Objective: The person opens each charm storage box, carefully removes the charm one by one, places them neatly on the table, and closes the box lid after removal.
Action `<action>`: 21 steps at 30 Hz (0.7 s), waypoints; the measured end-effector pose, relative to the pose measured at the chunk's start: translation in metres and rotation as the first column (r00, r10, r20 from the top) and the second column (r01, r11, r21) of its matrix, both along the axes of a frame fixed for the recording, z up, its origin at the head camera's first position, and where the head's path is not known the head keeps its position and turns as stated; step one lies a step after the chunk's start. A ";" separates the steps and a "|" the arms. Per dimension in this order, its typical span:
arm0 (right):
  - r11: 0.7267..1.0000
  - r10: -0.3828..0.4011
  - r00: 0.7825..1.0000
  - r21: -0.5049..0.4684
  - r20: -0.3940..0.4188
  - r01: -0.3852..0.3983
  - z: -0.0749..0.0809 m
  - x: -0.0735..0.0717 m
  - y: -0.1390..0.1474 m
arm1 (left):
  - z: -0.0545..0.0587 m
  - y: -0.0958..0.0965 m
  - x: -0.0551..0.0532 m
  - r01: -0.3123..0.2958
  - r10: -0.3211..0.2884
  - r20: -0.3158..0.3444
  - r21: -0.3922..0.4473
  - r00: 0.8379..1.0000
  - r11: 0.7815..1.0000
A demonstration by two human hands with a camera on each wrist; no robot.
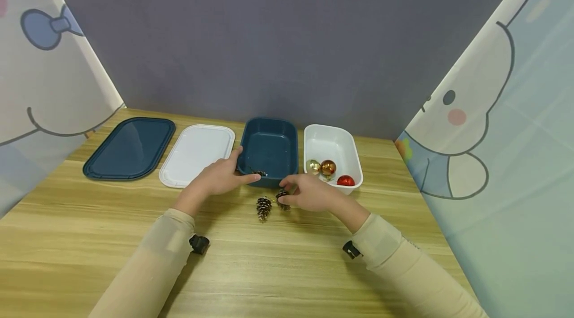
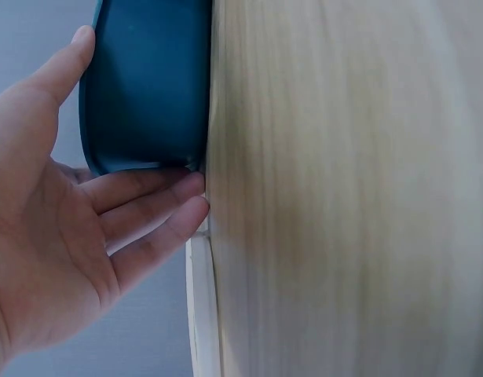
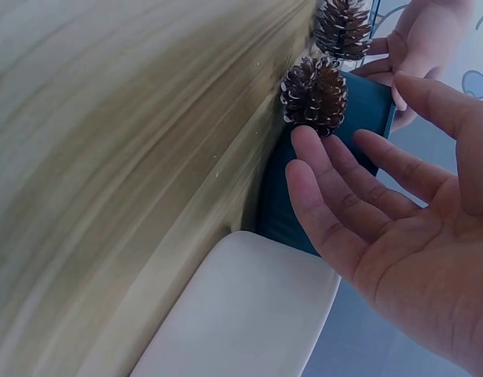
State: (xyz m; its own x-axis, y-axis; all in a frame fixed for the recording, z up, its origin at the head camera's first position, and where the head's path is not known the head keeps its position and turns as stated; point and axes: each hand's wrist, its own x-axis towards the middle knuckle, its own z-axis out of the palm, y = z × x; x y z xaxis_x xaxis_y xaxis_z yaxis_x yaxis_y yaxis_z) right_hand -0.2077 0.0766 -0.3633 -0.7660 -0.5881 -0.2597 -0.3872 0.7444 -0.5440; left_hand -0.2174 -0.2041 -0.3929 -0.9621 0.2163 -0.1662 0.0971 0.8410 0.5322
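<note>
Right hand (image 1: 311, 192): fingers loosely spread, half open, nothing held; fingertips at the near pine cone (image 3: 314, 96), contact unclear. That cone lay on the table (image 1: 278, 268) just before the blue box (image 1: 269, 148); a second cone (image 1: 263, 208) lay just left of it. Left hand (image 1: 219, 176): thumb and fingers spread wide round the box's front left corner, touching it. Right of it, a white box (image 1: 332, 146) held gold, copper and red balls (image 1: 328, 167). Left: white lid (image 1: 197, 153), then blue lid (image 1: 130, 148).
</note>
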 end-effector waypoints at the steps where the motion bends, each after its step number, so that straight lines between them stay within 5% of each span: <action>1: 1.000 -0.002 1.000 0.001 0.000 0.002 0.000 0.000 0.000 | 0.000 0.000 0.000 -0.001 0.001 0.001 0.000 1.000 1.000; 12: 1.000 0.014 0.999 -0.007 -0.051 -0.015 0.004 -0.003 0.000 | 0.002 0.001 0.001 -0.002 0.002 -0.001 0.005 1.000 1.000; 21: 0.999 -0.024 0.990 -0.041 -0.138 0.019 0.025 -0.015 -0.007 | 0.000 0.000 0.000 0.006 -0.006 0.007 0.019 1.000 1.000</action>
